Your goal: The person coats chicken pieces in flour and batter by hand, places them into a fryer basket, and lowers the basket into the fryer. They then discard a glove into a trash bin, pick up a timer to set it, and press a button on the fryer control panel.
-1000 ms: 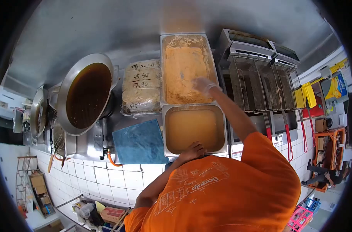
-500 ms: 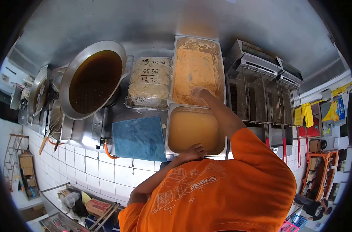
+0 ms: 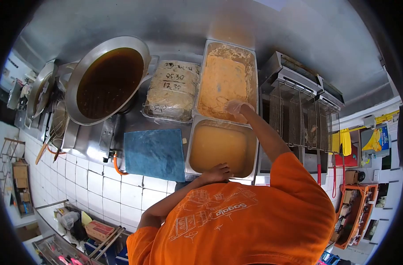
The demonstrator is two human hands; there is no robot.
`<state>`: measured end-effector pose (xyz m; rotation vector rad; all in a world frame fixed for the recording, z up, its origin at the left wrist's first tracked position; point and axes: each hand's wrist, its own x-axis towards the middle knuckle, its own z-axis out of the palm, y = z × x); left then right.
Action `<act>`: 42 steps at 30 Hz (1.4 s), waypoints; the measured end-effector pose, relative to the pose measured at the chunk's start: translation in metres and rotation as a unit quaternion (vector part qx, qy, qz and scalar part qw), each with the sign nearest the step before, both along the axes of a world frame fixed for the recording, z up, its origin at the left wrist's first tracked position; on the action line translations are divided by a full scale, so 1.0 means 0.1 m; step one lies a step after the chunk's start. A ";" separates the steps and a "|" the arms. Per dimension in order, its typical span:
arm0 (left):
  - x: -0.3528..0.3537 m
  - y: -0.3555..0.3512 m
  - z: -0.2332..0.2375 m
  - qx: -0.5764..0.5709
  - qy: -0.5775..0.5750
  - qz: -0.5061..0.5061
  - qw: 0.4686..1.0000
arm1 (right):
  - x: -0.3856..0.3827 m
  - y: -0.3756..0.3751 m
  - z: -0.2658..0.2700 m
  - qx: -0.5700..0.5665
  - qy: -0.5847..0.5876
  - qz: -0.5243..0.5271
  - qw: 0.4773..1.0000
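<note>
My right hand (image 3: 239,109), in a clear glove, reaches into the near right corner of the upper metal tray (image 3: 255,70), over a layer of orange coating. Its fingertips are too blurred to make out, and nothing can be seen held. Below it, the lower metal tray (image 3: 189,155) is filled with a yellowish-orange liquid (image 3: 219,148). My left hand (image 3: 217,173) is bare and lies over this tray's near edge, fingers bent around the rim.
A wide pan (image 3: 144,44) of dark brown liquid stands at the left. Beside the trays are a plastic-wrapped package (image 3: 172,90) with handwriting and a blue cloth (image 3: 154,154). Wire fryer baskets (image 3: 305,117) with red handles are at the right.
My right hand has shifted slightly to the right, toward the upper tray's near corner. My left hand stays at the lower tray's near edge. The whole view has shifted a little.
</note>
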<state>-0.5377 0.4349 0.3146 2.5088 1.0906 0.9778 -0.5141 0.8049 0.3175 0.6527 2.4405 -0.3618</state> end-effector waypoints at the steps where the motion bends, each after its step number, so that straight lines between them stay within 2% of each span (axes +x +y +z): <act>1: 0.01 -0.01 -0.01 -0.009 -0.001 -0.004 1.000 | 0.05 0.22 -0.51 0.047 -0.007 0.082 0.995; 3: 0.02 0.00 -0.05 -0.023 0.003 -0.009 1.000 | -0.02 0.20 -0.54 0.086 -0.031 0.118 0.989; 5: 0.04 -0.01 -0.10 -0.034 0.015 -0.016 0.999 | -0.23 -0.32 0.27 0.071 -0.066 0.023 0.995; 6: 0.04 -0.01 -0.10 -0.035 0.010 -0.018 0.999 | -0.24 -0.45 0.33 0.077 -0.046 0.023 0.996; 8: 0.03 -0.01 -0.08 -0.034 0.000 -0.019 0.999 | -0.25 -0.59 0.39 0.091 -0.005 0.024 0.996; 11: 0.03 0.00 -0.08 -0.008 -0.025 -0.014 1.000 | -0.29 -0.52 0.12 0.114 -0.050 0.017 0.992; 14: 0.02 0.01 -0.03 0.040 -0.034 -0.009 0.999 | -0.23 -0.53 0.22 0.218 -0.070 0.135 0.964; 17: 0.04 0.01 -0.06 -0.004 -0.032 -0.022 0.999 | -0.36 -0.06 -0.01 0.152 0.018 0.047 0.987; 20: 0.03 -0.04 -0.02 -0.032 -0.009 -0.001 0.999 | -0.44 0.07 0.54 0.208 0.039 0.011 0.977; 23: 0.03 -0.06 0.05 -0.026 -0.058 -0.005 0.998 | -0.39 0.99 0.08 0.087 0.212 0.186 0.956; 26: -0.01 -0.12 0.23 -0.026 -0.104 -0.001 0.994 | -0.41 0.55 0.88 0.187 -0.033 0.042 0.981; 28: -0.05 -0.21 0.33 -0.041 -0.200 0.017 0.979 | -0.37 0.90 0.55 0.169 0.088 0.213 0.958; 29: -0.07 -0.25 0.37 -0.047 -0.248 0.026 0.967 | -0.35 1.15 0.32 0.165 0.146 0.299 0.929; 32: -0.32 -0.51 0.45 -0.040 -0.307 0.136 0.941 | -0.25 0.78 0.61 0.097 0.168 0.147 0.970; 34: -0.44 -0.79 0.43 -0.027 -0.444 0.227 0.867 | -0.22 0.71 0.69 0.094 0.176 0.143 0.969; 36: -0.54 -1.11 0.13 -0.028 -0.542 0.349 0.764 | -0.22 0.81 0.53 0.095 0.175 0.171 0.965; 38: -0.66 -1.52 -0.03 -0.011 -0.604 0.458 0.652 | -0.28 0.57 0.72 0.181 0.065 0.175 0.966; 39: -0.73 -1.77 -0.29 -0.018 -0.590 0.500 0.633 | -0.23 0.74 0.50 0.051 0.146 0.129 0.980; 40: -0.80 -2.03 -0.64 -0.022 -0.575 0.542 0.612 | -0.17 0.71 0.49 -0.009 0.182 0.097 0.978; 42: -0.72 -2.66 -1.34 -0.090 -0.563 0.634 0.522 | -0.08 0.49 0.65 -0.128 0.240 0.012 0.962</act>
